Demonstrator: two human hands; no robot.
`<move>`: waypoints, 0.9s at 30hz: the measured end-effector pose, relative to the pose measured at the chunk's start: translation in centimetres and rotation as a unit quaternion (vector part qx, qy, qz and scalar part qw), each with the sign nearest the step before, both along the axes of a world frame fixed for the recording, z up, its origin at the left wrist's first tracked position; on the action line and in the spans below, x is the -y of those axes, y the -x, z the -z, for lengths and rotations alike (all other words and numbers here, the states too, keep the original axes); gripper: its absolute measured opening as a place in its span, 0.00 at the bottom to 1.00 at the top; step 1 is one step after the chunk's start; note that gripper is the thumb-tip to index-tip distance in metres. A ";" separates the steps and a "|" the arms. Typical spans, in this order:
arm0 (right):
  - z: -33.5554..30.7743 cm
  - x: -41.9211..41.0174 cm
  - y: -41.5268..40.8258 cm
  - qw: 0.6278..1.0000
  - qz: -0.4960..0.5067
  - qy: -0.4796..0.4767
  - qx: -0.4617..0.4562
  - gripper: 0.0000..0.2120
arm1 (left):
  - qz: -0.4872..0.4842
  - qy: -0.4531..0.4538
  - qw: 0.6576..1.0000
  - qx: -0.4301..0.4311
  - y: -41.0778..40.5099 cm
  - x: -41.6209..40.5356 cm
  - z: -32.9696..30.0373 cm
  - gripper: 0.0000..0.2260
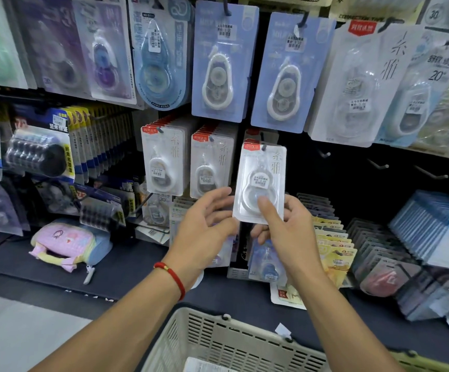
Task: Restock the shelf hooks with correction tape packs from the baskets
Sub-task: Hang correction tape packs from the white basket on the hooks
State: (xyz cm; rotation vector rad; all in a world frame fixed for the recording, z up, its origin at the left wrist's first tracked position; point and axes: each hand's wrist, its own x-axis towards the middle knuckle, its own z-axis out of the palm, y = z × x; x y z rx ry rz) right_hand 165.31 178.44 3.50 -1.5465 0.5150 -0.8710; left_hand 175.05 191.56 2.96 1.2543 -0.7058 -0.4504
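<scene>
Pinching a correction tape pack point(261, 181), right hand point(290, 232) raised; left hand point(204, 224) open beside.

Bright, even overhead store light; soft glare on the clear plastic blister packs with pale blue cards point(224, 63). Wide-angle bending tilts the edges, where hanging packs blur; shelf recesses fall dark.

The right hand point(290, 232) holds a pack point(261, 181) up at a hook point(263, 146), just right of two full hooks of packs point(188, 159). The left hand point(204, 224) is at the pack's left edge. Bare hooks point(379, 164) stand farther right. A basket point(234, 342) sits below the arms, before the shelf point(126, 261), with probably a pack inside.
</scene>
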 end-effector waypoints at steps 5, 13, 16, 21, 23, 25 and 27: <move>1.5 1.2 0.8 0.898 0.137 0.275 -0.316 0.30 | -0.106 -0.140 0.955 0.240 -2.0 -0.4 1.0 0.26; 1.5 3.1 -2.7 0.764 0.045 0.575 -0.290 0.25 | -0.093 -0.251 0.868 0.418 -6.0 0.3 4.0 0.36; 1.7 4.5 -5.0 0.727 0.065 0.586 -0.351 0.26 | -0.074 -0.262 0.864 0.423 -6.6 0.1 5.1 0.38; 1.5 6.3 -6.9 0.718 0.064 0.588 -0.367 0.27 | -0.058 -0.254 0.868 0.422 -7.0 -0.1 5.4 0.39; 1.9 6.3 -6.8 0.720 0.063 0.588 -0.364 0.28 | -0.053 -0.261 0.869 0.417 -6.9 -0.2 5.4 0.38; 2.6 6.0 -6.1 0.748 0.055 0.560 -0.353 0.26 | -0.054 -0.270 0.867 0.415 -6.7 -0.4 5.4 0.36; 3.6 5.3 -4.6 0.789 0.054 0.528 -0.309 0.21 | -0.054 -0.284 0.861 0.418 -6.4 -0.7 5.5 0.32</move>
